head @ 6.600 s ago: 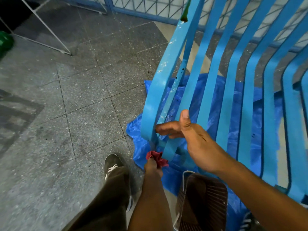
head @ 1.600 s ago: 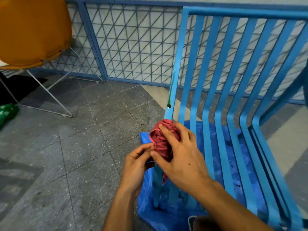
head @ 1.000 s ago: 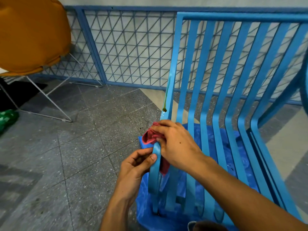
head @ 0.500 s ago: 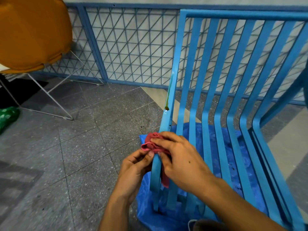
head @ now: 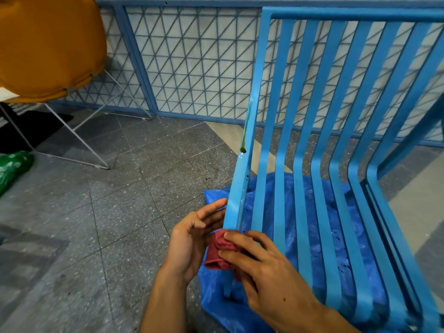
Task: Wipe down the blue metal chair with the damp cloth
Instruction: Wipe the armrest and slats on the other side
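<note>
The blue metal chair [head: 319, 145] with long vertical slats fills the right half of the view. A brown drip stain runs down its leftmost slat. A bunched red cloth [head: 219, 252] is wrapped around that slat near the seat's front-left edge. My right hand [head: 262, 267] presses the cloth against the slat with its fingers. My left hand [head: 194, 239] is beside the same slat on the left, fingers spread, its palm against the cloth and its fingertips touching the slat's edge.
A blue plastic sheet [head: 216, 306] lies on the grey tiled floor under the chair. An orange chair [head: 45, 44] on thin white wire legs stands at the back left, with a green bag [head: 12, 167] beside it. A blue mesh railing [head: 192, 63] runs along the back.
The cloth and my right hand have slid down the leftmost slat toward the seat's front. My left hand has opened and now rests flat beside the slat.
</note>
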`<act>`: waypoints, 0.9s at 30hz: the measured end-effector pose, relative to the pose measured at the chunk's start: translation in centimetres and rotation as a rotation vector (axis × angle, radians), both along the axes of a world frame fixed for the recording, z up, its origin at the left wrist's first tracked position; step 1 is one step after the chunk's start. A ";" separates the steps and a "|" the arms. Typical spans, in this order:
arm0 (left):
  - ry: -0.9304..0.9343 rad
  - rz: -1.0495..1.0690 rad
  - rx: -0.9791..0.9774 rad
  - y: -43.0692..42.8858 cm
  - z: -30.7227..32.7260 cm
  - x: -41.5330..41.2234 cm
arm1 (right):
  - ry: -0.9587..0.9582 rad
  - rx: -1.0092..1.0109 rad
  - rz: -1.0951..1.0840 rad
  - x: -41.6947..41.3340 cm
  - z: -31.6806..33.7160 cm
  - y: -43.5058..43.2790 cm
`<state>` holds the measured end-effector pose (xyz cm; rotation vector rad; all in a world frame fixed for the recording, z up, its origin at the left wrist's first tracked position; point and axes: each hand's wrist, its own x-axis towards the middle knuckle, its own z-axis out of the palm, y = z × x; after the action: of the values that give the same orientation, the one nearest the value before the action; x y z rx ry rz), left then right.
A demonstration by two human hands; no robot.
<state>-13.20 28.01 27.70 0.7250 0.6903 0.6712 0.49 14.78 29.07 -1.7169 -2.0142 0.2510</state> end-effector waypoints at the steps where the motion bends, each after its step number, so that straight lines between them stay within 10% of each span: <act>1: 0.040 0.013 0.023 0.0 0.0 0.1 | -0.002 0.010 0.010 0.1 -0.5 -0.4; 15: 0.296 0.359 0.355 -0.7 1.9 2.7 | 0.188 0.121 -0.313 7.0 -0.1 0.1; 27: 0.947 0.272 0.925 0.8 3.7 7.3 | 0.291 0.151 -0.389 10.0 5.4 6.9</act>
<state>-5.93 28.79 31.38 1.8868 1.3757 0.8943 10.52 21.64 34.48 -1.8133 -1.4243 0.1968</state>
